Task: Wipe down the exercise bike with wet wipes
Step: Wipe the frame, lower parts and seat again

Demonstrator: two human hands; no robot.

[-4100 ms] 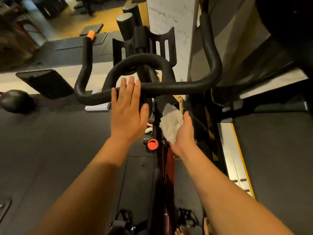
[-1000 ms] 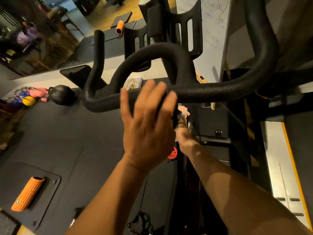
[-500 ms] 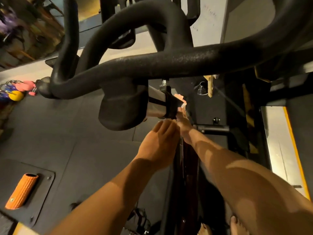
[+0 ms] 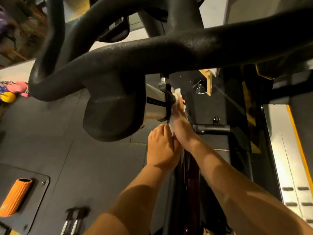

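— Where is the wet wipe (image 4: 175,106) relative to the hands?
— Bunched white under the right hand (image 4: 182,128), fingers clenched around it, pressed against the black collar (image 4: 167,106) where the silver post (image 4: 155,106) comes out from under the handlebar (image 4: 152,55). Just below the handlebar, above the dark frame (image 4: 188,167).
— And the left hand (image 4: 161,148)?
— Touching the right at the wrist side, fingertips curled toward the lower tail of the wipe. Pinching it or merely resting beside it: cannot tell.
— Long axis of the part being cleaned?
— Post running left to right across the head view, collar ringing it at the right end. Wipe sitting on the collar's right face, so probably a stroke around the ring or back along the post toward the padded block (image 4: 113,109).
— Nearer hand?
— Right, already on it; left close behind and lower.
— Surface?
— Smooth metal post with small marks along it; textured black grip above. Likely slick when damp.
— Room around?
— Tight above, with the handlebar crowding in. Black peg (image 4: 211,128) jutting right, just beside the right wrist. Dark rubber floor (image 4: 50,150) below, orange foam roller (image 4: 15,197) and dumbbells (image 4: 72,221) well apart at lower left.
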